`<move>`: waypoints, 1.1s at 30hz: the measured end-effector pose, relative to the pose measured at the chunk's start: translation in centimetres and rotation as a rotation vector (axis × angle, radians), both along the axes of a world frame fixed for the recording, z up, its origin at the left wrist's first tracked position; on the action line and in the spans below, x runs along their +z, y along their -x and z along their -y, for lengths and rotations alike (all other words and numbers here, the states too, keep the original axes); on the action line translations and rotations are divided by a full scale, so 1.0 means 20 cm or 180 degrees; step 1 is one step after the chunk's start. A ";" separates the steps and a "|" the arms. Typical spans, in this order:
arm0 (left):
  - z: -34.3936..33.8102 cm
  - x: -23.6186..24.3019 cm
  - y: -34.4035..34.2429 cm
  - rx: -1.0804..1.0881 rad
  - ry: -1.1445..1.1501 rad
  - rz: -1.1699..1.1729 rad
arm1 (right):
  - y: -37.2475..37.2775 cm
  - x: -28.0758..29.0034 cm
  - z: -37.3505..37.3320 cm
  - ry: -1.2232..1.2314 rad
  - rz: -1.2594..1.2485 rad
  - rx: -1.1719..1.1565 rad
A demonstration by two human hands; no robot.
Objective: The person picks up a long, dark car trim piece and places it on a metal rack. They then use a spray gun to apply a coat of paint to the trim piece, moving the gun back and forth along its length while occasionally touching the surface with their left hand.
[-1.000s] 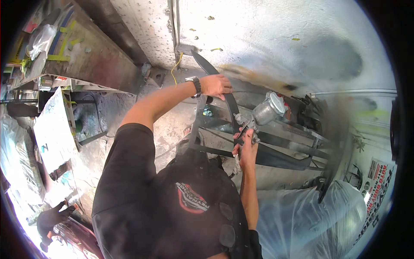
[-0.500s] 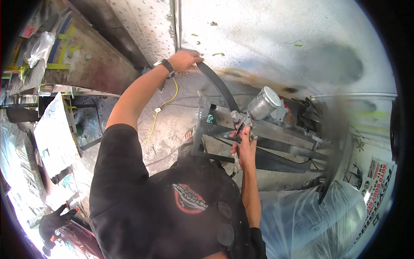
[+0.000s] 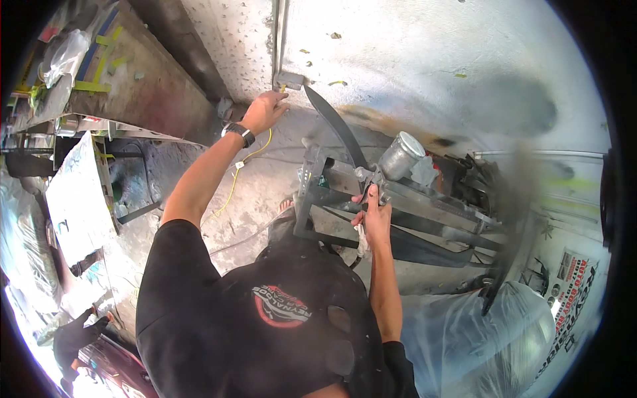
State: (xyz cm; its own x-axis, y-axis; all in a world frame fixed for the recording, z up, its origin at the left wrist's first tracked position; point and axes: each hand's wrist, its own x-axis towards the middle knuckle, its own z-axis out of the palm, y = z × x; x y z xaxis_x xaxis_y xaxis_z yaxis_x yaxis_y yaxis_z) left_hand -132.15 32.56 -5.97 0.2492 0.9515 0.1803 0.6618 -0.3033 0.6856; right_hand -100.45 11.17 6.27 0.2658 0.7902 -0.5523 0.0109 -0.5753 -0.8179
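My right hand [image 3: 377,222] is wrapped round the handle of a spray gun [image 3: 373,184], whose silver metal cup [image 3: 401,156] tilts up to the right. A hose fitting comes out below the fist. My left hand [image 3: 265,111] reaches forward with fingers loosely extended and nothing visible in it. Just right of its fingertips, and apart from them, stands the pointed upper end of a curved flat black strip [image 3: 337,126]. The strip's lower end goes behind the spray gun, so its support there is hidden.
A metal stand [image 3: 302,205] carries long dark parts [image 3: 431,225] to the right. A small grey box [image 3: 289,81] with a yellow cord [image 3: 252,159] sits by the wall [image 3: 424,53]. Clear plastic sheeting [image 3: 478,338] covers something lower right. A wooden bench [image 3: 146,93] stands left.
My left hand has come off the strip's upper end and moved left and slightly back, uncovering the grey box. My right hand keeps the spray gun in nearly the same place.
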 end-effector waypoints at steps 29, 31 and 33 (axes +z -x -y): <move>-0.02 0.02 -0.58 -0.2129 -0.1012 -0.1721 | 0.08 0.13 -0.15 -0.0247 -0.0193 0.0192; -0.11 0.01 -0.44 -0.1838 -0.1079 -0.1716 | 0.07 0.15 -0.12 -0.0174 -0.0143 0.0155; -0.15 0.04 -0.29 -0.1210 -0.0880 -0.1485 | 0.05 0.16 -0.08 -0.0171 -0.0120 0.0144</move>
